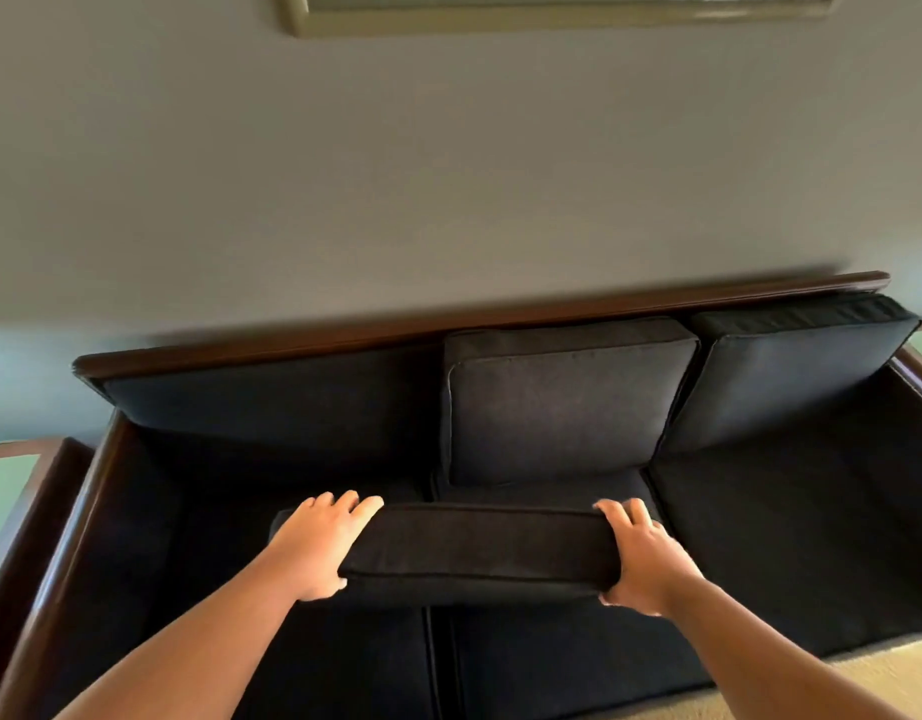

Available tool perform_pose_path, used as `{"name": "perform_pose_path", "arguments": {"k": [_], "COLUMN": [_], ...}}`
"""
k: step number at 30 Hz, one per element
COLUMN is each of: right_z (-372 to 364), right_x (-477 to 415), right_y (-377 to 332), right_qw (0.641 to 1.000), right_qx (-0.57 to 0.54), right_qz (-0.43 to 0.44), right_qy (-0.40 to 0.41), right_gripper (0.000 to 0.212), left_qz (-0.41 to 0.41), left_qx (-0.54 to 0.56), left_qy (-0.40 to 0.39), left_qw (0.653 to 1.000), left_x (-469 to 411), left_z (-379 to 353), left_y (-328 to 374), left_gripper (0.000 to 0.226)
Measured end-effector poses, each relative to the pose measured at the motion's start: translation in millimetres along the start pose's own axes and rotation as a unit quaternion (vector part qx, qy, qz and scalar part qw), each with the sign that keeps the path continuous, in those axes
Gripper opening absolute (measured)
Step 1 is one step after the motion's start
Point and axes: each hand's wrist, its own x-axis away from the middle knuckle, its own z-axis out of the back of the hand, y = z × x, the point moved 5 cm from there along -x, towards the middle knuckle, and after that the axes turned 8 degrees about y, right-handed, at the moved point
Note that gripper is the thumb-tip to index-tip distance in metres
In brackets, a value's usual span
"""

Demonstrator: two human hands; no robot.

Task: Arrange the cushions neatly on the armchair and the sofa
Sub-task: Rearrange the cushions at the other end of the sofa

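Observation:
A dark sofa with a brown wooden frame [344,332] fills the lower view. I hold a dark cushion [474,550] flat above the seat, its long edge toward me. My left hand [321,545] grips its left end and my right hand [643,561] grips its right end, fingers over the top and thumbs underneath. Two back cushions stand against the backrest: one in the middle [562,407], one at the right [791,376]. The left part of the backrest [271,397] has no cushion in front of it.
A wooden armrest [79,517] bounds the sofa on the left and another [916,374] on the right. A second wooden piece of furniture [17,543] stands at the far left. A framed picture [552,13] hangs on the grey wall. Light carpet [864,678] shows at bottom right.

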Motion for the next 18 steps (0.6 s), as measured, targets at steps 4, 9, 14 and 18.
{"name": "perform_pose_path", "arguments": {"k": [4, 9, 14, 18], "right_z": [-21.2, -46.9, -71.1, -78.3], "right_x": [-3.5, -1.8, -0.3, -4.3], "right_y": [-99.5, -205.5, -270.9, -303.7], "right_qw": [0.998, 0.995, 0.991, 0.965], "right_qx": [-0.023, -0.010, 0.025, 0.115], "right_qz": [0.051, 0.104, 0.130, 0.208], "right_qy": [0.008, 0.002, 0.034, 0.110], "right_gripper": [0.111, 0.109, 0.113, 0.134], "left_qz": [0.067, 0.141, 0.179, 0.158], "left_qx": [0.008, 0.011, 0.022, 0.016], "left_qy": [-0.011, -0.014, -0.020, -0.018], "left_qw": [0.998, 0.990, 0.983, 0.987], "left_x": [59.9, 131.6, 175.2, 174.0], "left_z": [-21.2, -50.3, -78.5, -80.2], "left_y": [-79.4, -158.1, -206.7, -218.3], "left_gripper": [0.106, 0.108, 0.111, 0.112]}}
